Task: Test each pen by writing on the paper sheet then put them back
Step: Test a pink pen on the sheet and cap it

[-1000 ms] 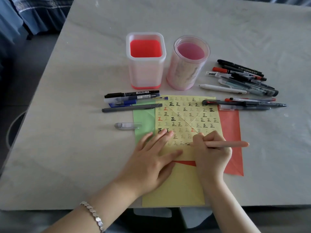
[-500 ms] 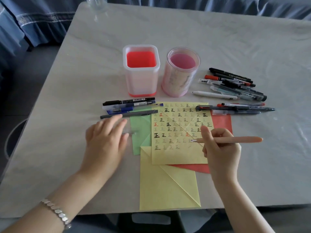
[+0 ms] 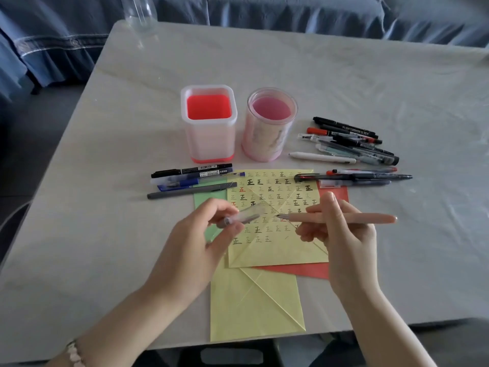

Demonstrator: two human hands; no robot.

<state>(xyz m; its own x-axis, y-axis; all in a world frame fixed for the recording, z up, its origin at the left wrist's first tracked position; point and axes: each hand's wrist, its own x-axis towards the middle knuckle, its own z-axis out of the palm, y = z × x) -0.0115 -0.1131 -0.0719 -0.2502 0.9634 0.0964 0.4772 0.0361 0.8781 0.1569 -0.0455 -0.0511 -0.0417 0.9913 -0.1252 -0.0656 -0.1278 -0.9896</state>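
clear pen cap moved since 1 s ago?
Yes. The clear cap lay left of the green paper; the left hand now holds it further right, over the yellow sheet, near the pink pen.

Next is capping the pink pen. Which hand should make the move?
Probably left. The left hand pinches the clear cap just off the nib of the pink pen, which the right hand holds level, pointing at it.

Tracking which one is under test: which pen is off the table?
The slim peach-pink pen, held by the right hand above the yellow paper sheet; every other pen lies on the table.
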